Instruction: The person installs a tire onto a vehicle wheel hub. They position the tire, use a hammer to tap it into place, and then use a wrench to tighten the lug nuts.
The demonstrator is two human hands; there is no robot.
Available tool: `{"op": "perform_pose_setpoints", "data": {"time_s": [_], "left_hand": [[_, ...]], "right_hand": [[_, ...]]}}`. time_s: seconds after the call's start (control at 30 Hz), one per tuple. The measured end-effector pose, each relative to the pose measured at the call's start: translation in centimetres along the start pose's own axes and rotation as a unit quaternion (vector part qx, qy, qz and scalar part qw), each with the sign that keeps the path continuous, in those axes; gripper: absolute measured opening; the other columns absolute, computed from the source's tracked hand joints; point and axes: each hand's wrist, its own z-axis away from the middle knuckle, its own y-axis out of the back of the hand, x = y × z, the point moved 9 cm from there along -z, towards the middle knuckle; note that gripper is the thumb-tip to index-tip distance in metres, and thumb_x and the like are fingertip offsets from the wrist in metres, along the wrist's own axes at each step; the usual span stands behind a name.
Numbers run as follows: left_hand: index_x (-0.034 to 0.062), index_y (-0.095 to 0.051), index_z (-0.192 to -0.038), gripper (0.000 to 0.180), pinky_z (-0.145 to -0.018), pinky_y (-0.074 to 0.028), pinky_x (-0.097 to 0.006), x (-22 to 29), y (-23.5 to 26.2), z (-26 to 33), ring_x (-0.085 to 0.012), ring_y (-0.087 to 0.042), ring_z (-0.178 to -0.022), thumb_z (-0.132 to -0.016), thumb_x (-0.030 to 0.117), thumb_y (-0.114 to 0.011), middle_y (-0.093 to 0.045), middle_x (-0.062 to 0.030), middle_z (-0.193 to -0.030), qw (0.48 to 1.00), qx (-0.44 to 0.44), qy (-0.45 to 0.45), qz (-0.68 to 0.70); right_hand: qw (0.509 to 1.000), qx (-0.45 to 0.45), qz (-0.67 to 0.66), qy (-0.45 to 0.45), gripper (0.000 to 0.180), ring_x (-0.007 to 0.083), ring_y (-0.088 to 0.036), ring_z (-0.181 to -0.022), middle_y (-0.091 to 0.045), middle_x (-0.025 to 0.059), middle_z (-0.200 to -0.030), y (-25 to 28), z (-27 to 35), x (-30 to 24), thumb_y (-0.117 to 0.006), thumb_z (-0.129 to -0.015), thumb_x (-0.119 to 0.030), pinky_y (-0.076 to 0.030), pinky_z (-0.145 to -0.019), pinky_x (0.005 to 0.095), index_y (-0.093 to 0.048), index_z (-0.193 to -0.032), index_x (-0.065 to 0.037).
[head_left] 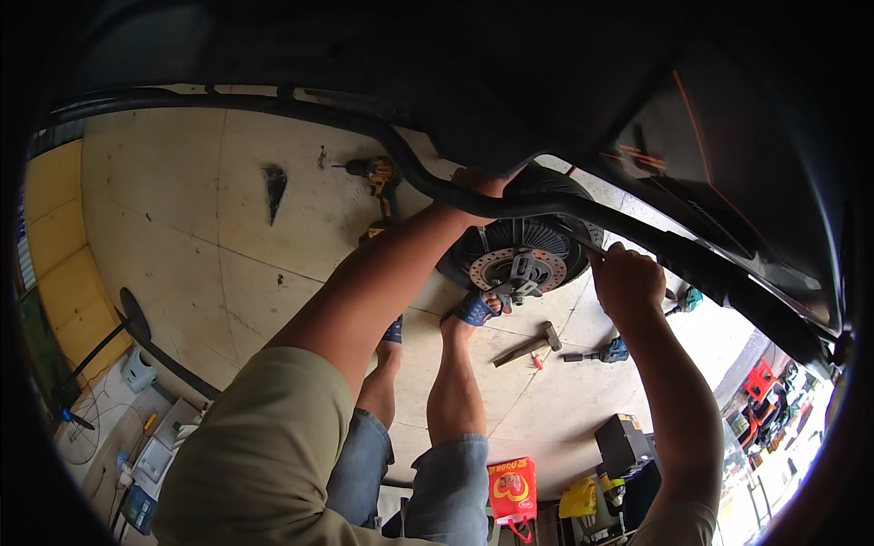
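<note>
My left arm reaches up past a black tubular rail [428, 182]. My left hand [482, 182] is at the dark vehicle body above the wheel, its fingers hidden behind the rail and body. Below the rail is a wheel with a black tyre [575, 193], a drilled brake disc [487, 273] and a metal caliper [523, 269]. To the right of the wheel, my right hand [630, 282] is closed in a fist. A thin dark bar [583, 239] runs from that fist toward the wheel and under the rail; its far end is hard to make out.
A yellow-black cordless drill [382, 182] and a dark triangular piece [275, 191] lie on the floor. Near my foot are a hammer [528, 346] and a blue power tool [610, 351]. A red bag [513, 491] stands near my legs. Glossy black panelling [728, 164] hangs overhead.
</note>
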Motion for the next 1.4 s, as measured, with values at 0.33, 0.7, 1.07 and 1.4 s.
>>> {"op": "perform_pose_setpoints", "data": {"time_s": [0.33,0.7,1.07,1.4], "left_hand": [[0.0091,-0.047,-0.140,0.059,-0.109,-0.038,-0.044,-1.2,-1.3,0.3,-0.0342,-0.048,-0.126,-0.088,0.031,-0.065,-0.049,-0.0176,-0.138,0.992,0.042,-0.033,-0.110],[0.0135,-0.054,-0.133,0.059,-0.101,-0.043,-0.048,-0.6,1.1,0.5,-0.0356,-0.053,-0.119,-0.083,0.040,-0.071,-0.054,-0.0160,-0.130,0.992,0.103,-0.019,-0.067],[0.0117,-0.060,-0.124,0.059,-0.096,-0.046,-0.048,0.3,1.2,-0.2,-0.0350,-0.056,-0.115,-0.076,0.044,-0.075,-0.059,-0.0136,-0.123,0.999,0.022,0.017,0.018],[0.0095,-0.059,-0.125,0.061,-0.102,-0.042,-0.048,-1.2,0.5,0.7,-0.0361,-0.052,-0.119,-0.076,0.042,-0.076,-0.056,-0.0159,-0.127,0.998,0.063,0.011,0.019]], "right_hand": [[0.984,-0.056,-0.001,0.170,0.044,0.0294,-0.068,-0.086,-0.064,0.0183,-0.093,1.5,3.1,1.6,-0.050,-0.097,-0.015,-0.055,-0.074,0.0442,-0.044,-0.141,-0.018],[0.978,-0.157,0.103,0.096,0.060,0.0209,-0.070,-0.073,-0.068,0.0058,-0.079,5.8,3.9,-3.4,-0.057,-0.089,-0.012,-0.058,-0.065,0.0382,-0.038,-0.145,-0.020],[0.976,-0.201,0.055,0.060,0.051,0.0223,-0.071,-0.075,-0.070,0.0089,-0.085,8.4,3.6,-5.2,-0.053,-0.092,-0.014,-0.058,-0.059,0.0346,-0.044,-0.142,-0.014],[0.967,-0.162,-0.178,-0.083,0.041,0.0344,-0.069,-0.086,-0.070,0.0154,-0.090,-2.1,9.2,4.3,-0.045,-0.100,-0.026,-0.053,-0.077,0.0473,-0.046,-0.140,-0.030]]}}
